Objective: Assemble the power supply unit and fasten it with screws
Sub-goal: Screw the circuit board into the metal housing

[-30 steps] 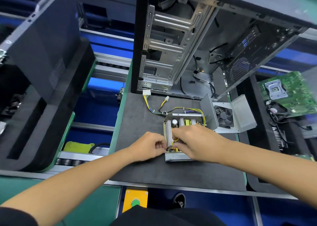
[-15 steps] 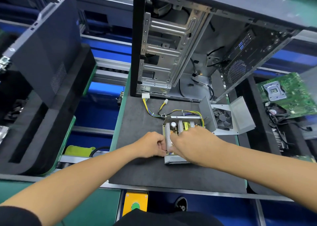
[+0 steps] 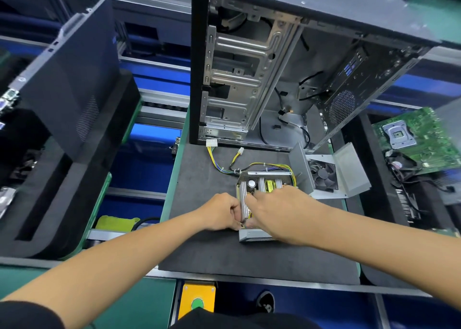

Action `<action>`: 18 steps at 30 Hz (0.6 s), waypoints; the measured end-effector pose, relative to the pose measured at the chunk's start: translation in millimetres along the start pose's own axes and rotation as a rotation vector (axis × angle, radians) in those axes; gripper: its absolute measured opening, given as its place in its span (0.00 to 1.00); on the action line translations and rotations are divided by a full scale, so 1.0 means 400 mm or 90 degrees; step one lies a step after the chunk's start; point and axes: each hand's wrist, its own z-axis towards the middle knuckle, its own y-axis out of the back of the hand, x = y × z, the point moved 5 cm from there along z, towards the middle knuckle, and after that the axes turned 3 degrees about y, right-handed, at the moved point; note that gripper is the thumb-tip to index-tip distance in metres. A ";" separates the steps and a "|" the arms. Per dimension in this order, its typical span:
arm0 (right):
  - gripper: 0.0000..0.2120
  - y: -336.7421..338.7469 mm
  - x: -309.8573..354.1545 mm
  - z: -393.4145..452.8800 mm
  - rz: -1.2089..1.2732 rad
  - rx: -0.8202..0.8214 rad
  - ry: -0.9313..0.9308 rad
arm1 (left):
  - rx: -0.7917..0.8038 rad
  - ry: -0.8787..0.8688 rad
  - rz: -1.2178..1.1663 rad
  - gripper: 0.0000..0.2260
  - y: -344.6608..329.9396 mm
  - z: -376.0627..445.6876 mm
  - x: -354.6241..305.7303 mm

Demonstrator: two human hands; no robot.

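The open power supply unit [image 3: 264, 186] lies on the bench [image 3: 212, 251], long axis running twelve to six. The left hand [image 3: 220, 215] pinches its nine-o'clock edge; the right hand [image 3: 277, 212] covers its six-o'clock half, fingers curled in, their grip hidden. The fan cover [image 3: 329, 172] sits at three o'clock.

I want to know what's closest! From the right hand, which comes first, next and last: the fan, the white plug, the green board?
From the right hand:
1. Fan, just beyond it, slightly right.
2. White plug, ahead-left by the case.
3. Green board, far right.
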 end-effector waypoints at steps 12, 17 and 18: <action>0.10 0.002 -0.002 0.003 0.034 -0.012 -0.027 | 0.005 0.010 -0.003 0.17 0.006 -0.008 -0.004; 0.08 0.008 0.001 0.003 0.073 0.029 -0.007 | 0.013 0.022 -0.015 0.15 0.006 -0.009 -0.006; 0.06 0.009 0.001 0.006 0.077 0.022 -0.024 | 0.012 0.024 -0.015 0.15 0.006 -0.009 -0.006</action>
